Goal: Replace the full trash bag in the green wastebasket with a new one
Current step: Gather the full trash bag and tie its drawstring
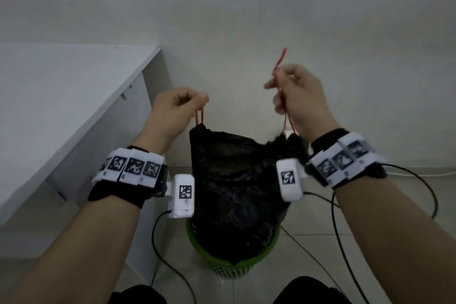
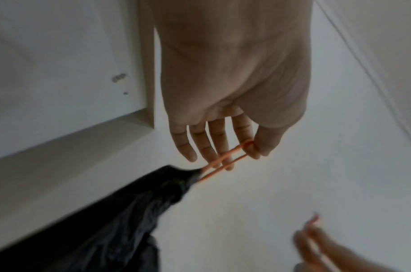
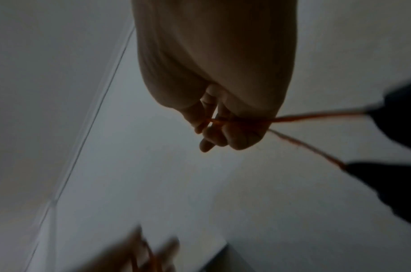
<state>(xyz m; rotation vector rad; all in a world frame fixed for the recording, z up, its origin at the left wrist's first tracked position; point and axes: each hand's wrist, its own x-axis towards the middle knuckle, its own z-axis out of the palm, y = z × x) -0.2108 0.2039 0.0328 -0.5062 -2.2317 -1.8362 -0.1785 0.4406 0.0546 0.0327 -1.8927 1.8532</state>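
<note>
A pale wall (image 1: 271, 7) and a tiled floor (image 1: 308, 229) close off a corner, with a green basket (image 1: 229, 268) standing on the tiles — the landmark for everything else here.

Above the basket and toward its left, the left hand (image 1: 170, 111) pinches a loop of red drawstring (image 1: 199, 116) between thumb and forefinger; the left wrist view shows the loop (image 2: 225, 160) hooked at the fingertip while the other fingers (image 2: 199, 141) hang fairly straight. Above the basket and toward its right, a little higher, the right hand (image 1: 298, 96) is curled round the other drawstring (image 1: 280, 64), whose free end sticks up past the knuckles. In the right wrist view two red strands (image 3: 316, 117) run from the closed fingers (image 3: 223, 132) to dark plastic, though that picture is dim and blurred.

Both strings lead down to the mouth of a black bag (image 1: 237, 180), drawn up into two peaks, one under each hand. The bag's body stands tall out of the basket, its lower part still inside the rim.

Each wrist wears a black band with white marker blocks (image 1: 133, 168) and a small white camera box (image 1: 183, 195), and black cables (image 1: 419, 180) trail from them toward the floor. Left of the basket stands a white desk (image 1: 61, 96), its side panel just beside the bag.
</note>
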